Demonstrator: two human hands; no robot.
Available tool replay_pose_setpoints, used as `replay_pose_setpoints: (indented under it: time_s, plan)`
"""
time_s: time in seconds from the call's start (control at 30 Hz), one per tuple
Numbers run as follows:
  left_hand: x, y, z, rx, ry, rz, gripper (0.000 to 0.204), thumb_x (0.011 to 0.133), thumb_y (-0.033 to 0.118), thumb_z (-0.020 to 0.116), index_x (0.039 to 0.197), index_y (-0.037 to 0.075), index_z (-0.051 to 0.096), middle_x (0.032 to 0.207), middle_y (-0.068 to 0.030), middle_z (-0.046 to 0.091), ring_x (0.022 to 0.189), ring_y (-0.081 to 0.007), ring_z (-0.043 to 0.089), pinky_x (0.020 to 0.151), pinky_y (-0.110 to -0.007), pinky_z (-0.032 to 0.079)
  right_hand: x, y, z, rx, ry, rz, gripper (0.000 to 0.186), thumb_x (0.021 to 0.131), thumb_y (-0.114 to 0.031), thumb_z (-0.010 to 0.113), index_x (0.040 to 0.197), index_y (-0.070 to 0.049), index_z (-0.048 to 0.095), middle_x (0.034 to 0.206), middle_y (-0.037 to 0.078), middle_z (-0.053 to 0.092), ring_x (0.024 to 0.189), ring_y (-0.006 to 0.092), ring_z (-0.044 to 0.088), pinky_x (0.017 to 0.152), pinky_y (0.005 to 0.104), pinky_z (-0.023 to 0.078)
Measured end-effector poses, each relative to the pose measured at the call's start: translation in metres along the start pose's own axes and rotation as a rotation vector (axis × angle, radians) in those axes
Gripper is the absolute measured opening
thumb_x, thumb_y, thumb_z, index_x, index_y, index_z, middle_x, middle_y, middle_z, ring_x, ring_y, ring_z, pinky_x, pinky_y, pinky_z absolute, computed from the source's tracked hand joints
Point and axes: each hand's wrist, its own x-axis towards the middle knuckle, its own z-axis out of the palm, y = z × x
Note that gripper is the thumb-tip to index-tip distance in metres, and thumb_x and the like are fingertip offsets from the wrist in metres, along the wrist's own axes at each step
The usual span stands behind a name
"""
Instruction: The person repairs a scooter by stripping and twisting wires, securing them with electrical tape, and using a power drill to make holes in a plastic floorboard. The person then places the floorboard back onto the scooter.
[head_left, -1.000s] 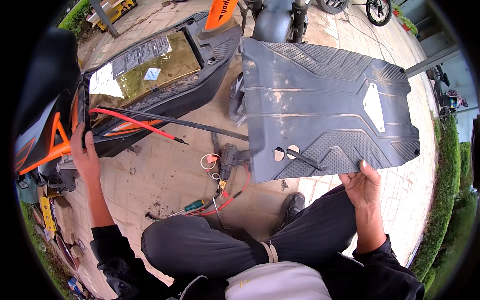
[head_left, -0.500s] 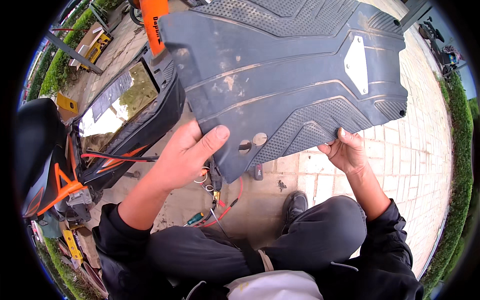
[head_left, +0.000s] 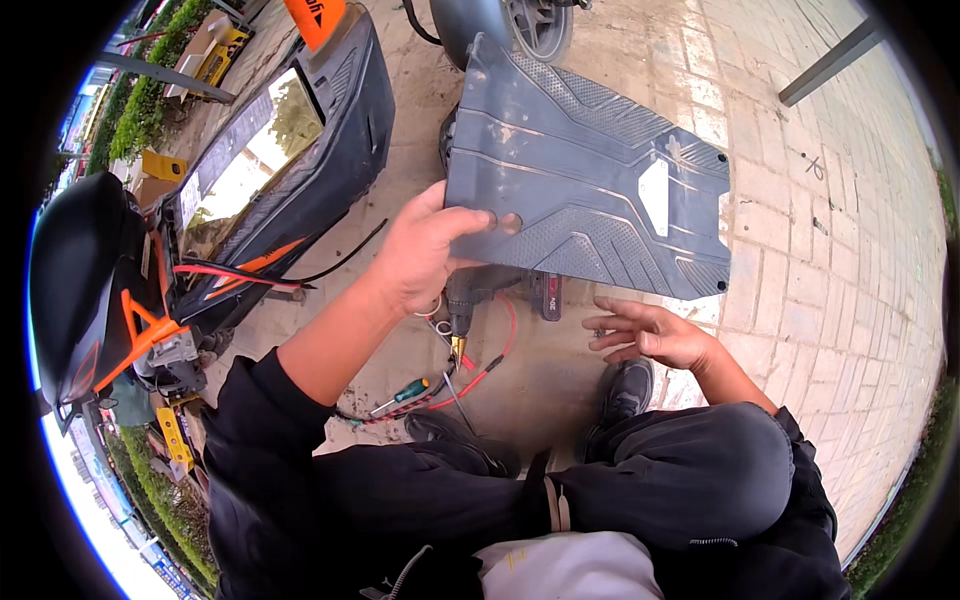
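My left hand grips the near left corner of a dark grey scooter footboard panel, its thumb on the top face beside two round holes. The panel is held up off the paving, ridged on top, with a pale metal plate near its right end. Just below the panel's near edge, my right hand is apart from it, fingers spread and holding nothing. Under the panel lies a cordless drill, partly hidden, with its battery showing.
At left stands a black and orange electric scooter with a shiny cover in its deck and loose cables. Near my feet lie a screwdriver and red wires. A wheel stands beyond the panel, and a metal post at far right.
The panel has moved lower and farther from me, turning flatter. My right hand has let go of its near edge and opened; my left hand still holds its corner.
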Motion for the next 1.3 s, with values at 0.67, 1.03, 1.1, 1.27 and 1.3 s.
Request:
replay_pose_setpoints:
  time_s: [0.67, 1.03, 1.1, 1.27, 1.3]
  plan:
    - [-0.261, -0.001, -0.148, 0.45, 0.477, 0.14, 0.032, 0.081, 0.006, 0.058, 0.11, -0.008, 0.062, 0.092, -0.011, 0.067, 0.084, -0.0171, 0.064, 0.076, -0.027, 0.05, 0.278, -0.025, -0.029, -1.654, -0.262, 0.012, 0.059, 0.079, -0.032, 0.073, 0.123, 0.004, 0.056, 0.117, 0.024, 0.062, 0.109, 0.037, 0.06, 0.093, 0.0401, 0.047]
    - [-0.329, -0.021, -0.202, 0.258, 0.699, 0.197, 0.031, 0.084, 0.008, 0.058, 0.111, -0.008, 0.06, 0.085, -0.0088, 0.064, 0.082, -0.0196, 0.066, 0.078, -0.028, 0.051, 0.291, 0.038, -0.017, -1.403, -0.215, 0.479, 0.06, 0.059, -0.017, 0.086, 0.109, 0.006, 0.06, 0.103, 0.016, 0.067, 0.099, 0.0281, 0.063, 0.09, 0.036, 0.047]
    - [-0.327, -0.021, -0.203, 0.248, 0.737, 0.154, 0.027, 0.085, 0.007, 0.058, 0.106, -0.008, 0.062, 0.084, -0.0083, 0.063, 0.082, -0.0189, 0.066, 0.078, -0.028, 0.051, 0.279, 0.038, -0.007, -1.3, -0.218, 0.48, 0.056, 0.059, -0.013, 0.082, 0.107, 0.006, 0.06, 0.098, 0.014, 0.067, 0.093, 0.0262, 0.064, 0.087, 0.0348, 0.048]
    - [-0.313, -0.022, -0.198, 0.273, 0.685, 0.186, 0.02, 0.086, 0.007, 0.058, 0.1, -0.007, 0.063, 0.083, -0.0064, 0.063, 0.081, -0.0167, 0.066, 0.077, -0.026, 0.05, 0.205, -0.014, 0.033, -1.265, -0.152, 0.455, 0.04, 0.063, -0.008, 0.072, 0.1, 0.005, 0.061, 0.081, 0.009, 0.064, 0.074, 0.0201, 0.063, 0.071, 0.0332, 0.052]
    - [-0.306, -0.018, -0.196, 0.292, 0.658, 0.167, 0.02, 0.087, 0.008, 0.058, 0.101, -0.007, 0.063, 0.083, -0.0065, 0.063, 0.081, -0.0165, 0.066, 0.077, -0.026, 0.05, 0.188, -0.027, 0.034, -1.278, -0.061, 0.469, 0.039, 0.064, -0.008, 0.071, 0.099, 0.006, 0.061, 0.079, 0.009, 0.063, 0.071, 0.0192, 0.062, 0.068, 0.033, 0.051]
